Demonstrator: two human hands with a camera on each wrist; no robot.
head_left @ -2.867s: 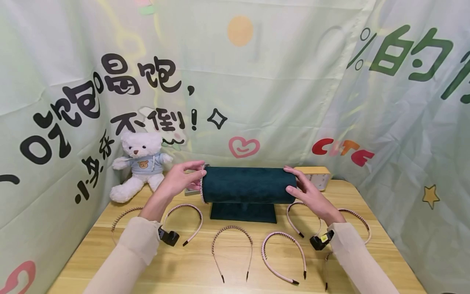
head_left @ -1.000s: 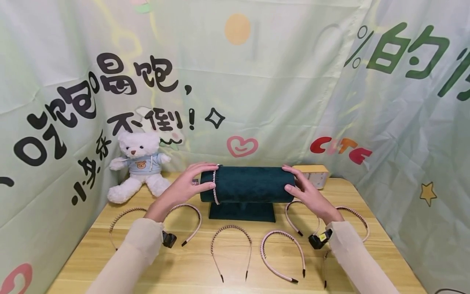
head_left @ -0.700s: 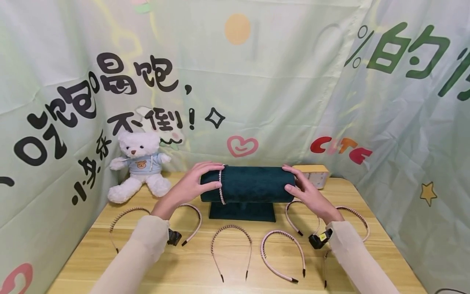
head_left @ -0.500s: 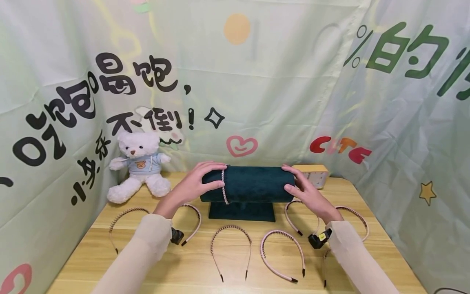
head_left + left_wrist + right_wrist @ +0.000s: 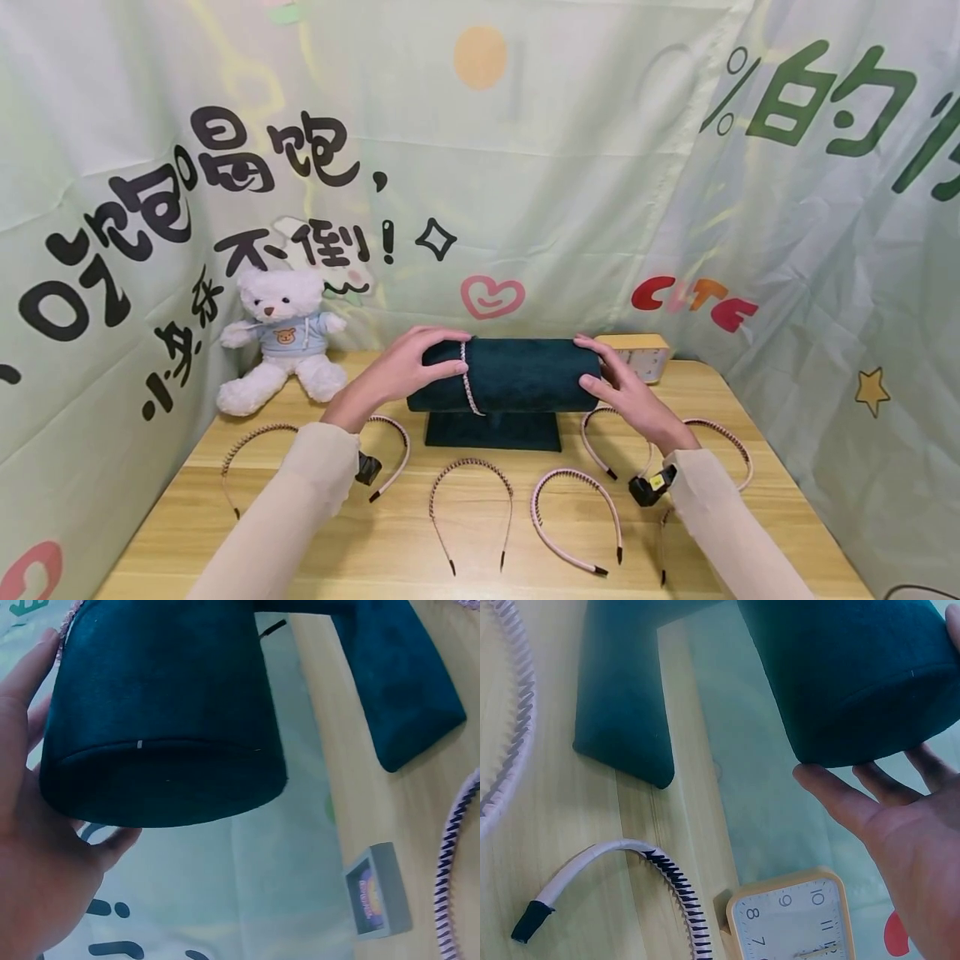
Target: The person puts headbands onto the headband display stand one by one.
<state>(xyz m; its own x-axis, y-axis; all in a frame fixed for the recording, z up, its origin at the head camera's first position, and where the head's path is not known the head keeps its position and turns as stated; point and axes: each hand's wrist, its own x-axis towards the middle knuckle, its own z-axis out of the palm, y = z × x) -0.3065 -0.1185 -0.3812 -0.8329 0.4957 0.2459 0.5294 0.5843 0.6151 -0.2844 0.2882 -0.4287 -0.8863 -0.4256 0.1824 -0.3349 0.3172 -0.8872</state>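
Note:
A dark green velvet T-bar display stand (image 5: 532, 375) faces me mid-table in the head view. Around its roll, left of centre, sits a thin pinkish braided headband (image 5: 468, 387). My left hand (image 5: 401, 367) holds that headband, thumb at the front and fingers over the top. In the left wrist view a bit of the headband (image 5: 67, 626) shows by the fingertips, beyond the roll's bare left end. My right hand (image 5: 622, 387) grips the roll's right end. The right wrist view shows the right hand's fingers (image 5: 832, 791) at the rim of that end.
Several headbands lie about the stand, among them one at front centre (image 5: 471, 462) and a pink one (image 5: 538, 517). A yellow clock (image 5: 647, 358) stands behind the right hand. A white teddy bear (image 5: 281, 354) sits back left. The left wrist view shows a small grey box (image 5: 394, 900).
My left hand has slid the headband from the roll's left end rightward along it. The right hand has kept its hold on the right end.

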